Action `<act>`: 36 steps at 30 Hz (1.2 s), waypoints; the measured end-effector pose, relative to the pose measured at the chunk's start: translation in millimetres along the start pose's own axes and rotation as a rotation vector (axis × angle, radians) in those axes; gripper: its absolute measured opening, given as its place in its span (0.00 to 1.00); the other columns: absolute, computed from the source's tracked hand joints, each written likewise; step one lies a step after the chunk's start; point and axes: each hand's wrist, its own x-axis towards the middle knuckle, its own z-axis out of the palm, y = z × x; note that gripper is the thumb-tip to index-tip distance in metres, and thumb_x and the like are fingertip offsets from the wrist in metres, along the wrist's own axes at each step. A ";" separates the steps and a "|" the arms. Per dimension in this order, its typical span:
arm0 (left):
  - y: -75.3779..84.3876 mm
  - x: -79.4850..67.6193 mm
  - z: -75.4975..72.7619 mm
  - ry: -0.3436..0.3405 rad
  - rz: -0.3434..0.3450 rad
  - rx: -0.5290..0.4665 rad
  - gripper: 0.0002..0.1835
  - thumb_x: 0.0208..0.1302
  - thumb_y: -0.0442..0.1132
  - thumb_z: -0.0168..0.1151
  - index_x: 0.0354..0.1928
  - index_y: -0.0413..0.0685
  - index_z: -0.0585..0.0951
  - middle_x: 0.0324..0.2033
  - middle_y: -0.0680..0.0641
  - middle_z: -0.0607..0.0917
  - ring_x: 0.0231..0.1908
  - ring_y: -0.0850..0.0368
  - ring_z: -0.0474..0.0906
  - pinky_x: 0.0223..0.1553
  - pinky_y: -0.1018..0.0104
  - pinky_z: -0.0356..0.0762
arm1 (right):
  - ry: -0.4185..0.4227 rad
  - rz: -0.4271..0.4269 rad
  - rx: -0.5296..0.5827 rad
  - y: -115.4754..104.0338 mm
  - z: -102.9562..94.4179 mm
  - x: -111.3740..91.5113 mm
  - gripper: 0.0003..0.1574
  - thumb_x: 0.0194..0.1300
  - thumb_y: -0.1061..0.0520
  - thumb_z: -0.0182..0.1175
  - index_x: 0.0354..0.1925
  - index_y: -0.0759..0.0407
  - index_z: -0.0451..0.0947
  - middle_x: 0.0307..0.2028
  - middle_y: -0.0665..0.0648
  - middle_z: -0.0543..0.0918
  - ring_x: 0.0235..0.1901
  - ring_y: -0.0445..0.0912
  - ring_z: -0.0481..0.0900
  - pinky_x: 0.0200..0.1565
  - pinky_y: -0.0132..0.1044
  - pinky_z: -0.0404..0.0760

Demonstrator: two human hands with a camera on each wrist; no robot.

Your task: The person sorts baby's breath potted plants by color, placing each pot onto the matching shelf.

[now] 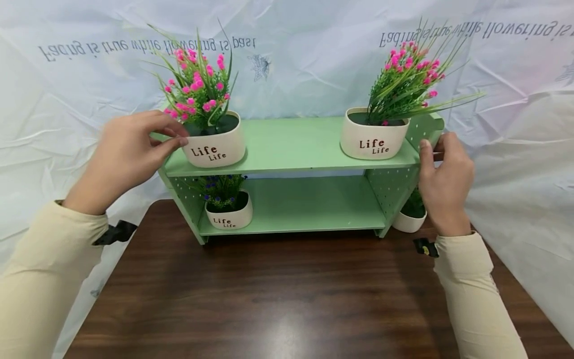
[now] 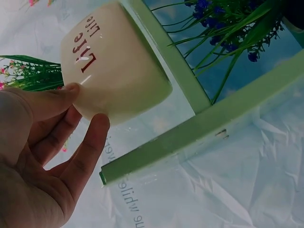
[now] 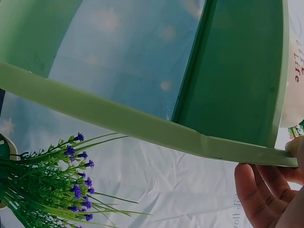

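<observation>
A cream flowerpot [image 1: 214, 147] marked "Life", with pink artificial flowers, stands upright at the left of the top board of a small green shelf [image 1: 287, 144]. My left hand [image 1: 136, 144] pinches the left end of that pot between thumb and fingers; the left wrist view shows the thumb [image 2: 70, 90] touching its front. At the shelf's other end, my right hand [image 1: 446, 182] grips the upper edge of the right side panel [image 3: 237, 151]. Its thumb lies on the inner side and its fingers bend round the outside.
Another cream pot with pink flowers [image 1: 375, 137] sits at the top right. On the lower board, a pot with blue-purple flowers [image 1: 229, 213] stands at the left. A further pot [image 1: 409, 222] is on the brown table [image 1: 287, 289], right of the shelf. White printed cloth [image 1: 296, 65] hangs behind.
</observation>
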 end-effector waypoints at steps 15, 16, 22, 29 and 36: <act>-0.5 12.6 1.0 -0.136 -0.137 0.024 0.08 0.70 0.35 0.60 0.43 0.47 0.87 0.45 0.44 0.87 0.36 0.47 0.84 0.25 0.63 0.69 | -0.003 0.011 -0.010 -1.1 -0.1 2.2 0.25 0.75 0.45 0.53 0.41 0.69 0.75 0.37 0.68 0.82 0.40 0.61 0.83 0.42 0.55 0.77; -0.5 12.6 1.0 -0.135 -0.137 0.027 0.08 0.70 0.35 0.60 0.43 0.47 0.87 0.45 0.44 0.87 0.36 0.47 0.83 0.25 0.62 0.69 | -0.004 0.012 -0.010 -1.1 -0.2 2.0 0.25 0.75 0.45 0.53 0.41 0.69 0.75 0.37 0.68 0.82 0.40 0.61 0.83 0.42 0.55 0.77; -0.4 10.9 1.1 -0.121 -0.135 0.036 0.08 0.68 0.33 0.59 0.42 0.47 0.87 0.43 0.45 0.88 0.36 0.48 0.83 0.28 0.63 0.69 | 0.001 0.015 -0.011 -0.2 0.2 0.7 0.25 0.75 0.45 0.53 0.41 0.69 0.75 0.36 0.68 0.81 0.40 0.61 0.83 0.42 0.55 0.77; 1.2 8.8 1.3 -0.124 -0.149 0.033 0.10 0.69 0.32 0.58 0.44 0.47 0.87 0.44 0.44 0.87 0.35 0.48 0.83 0.25 0.64 0.68 | 0.010 0.018 -0.026 0.9 0.7 0.5 0.24 0.75 0.46 0.53 0.41 0.69 0.75 0.37 0.68 0.81 0.40 0.62 0.83 0.42 0.56 0.76; 1.6 6.8 1.5 -0.104 -0.152 0.045 0.11 0.69 0.32 0.56 0.44 0.47 0.87 0.43 0.44 0.88 0.31 0.51 0.79 0.23 0.64 0.64 | 0.007 0.018 -0.005 1.2 2.4 0.3 0.24 0.75 0.46 0.54 0.40 0.69 0.75 0.36 0.69 0.81 0.40 0.62 0.83 0.42 0.55 0.75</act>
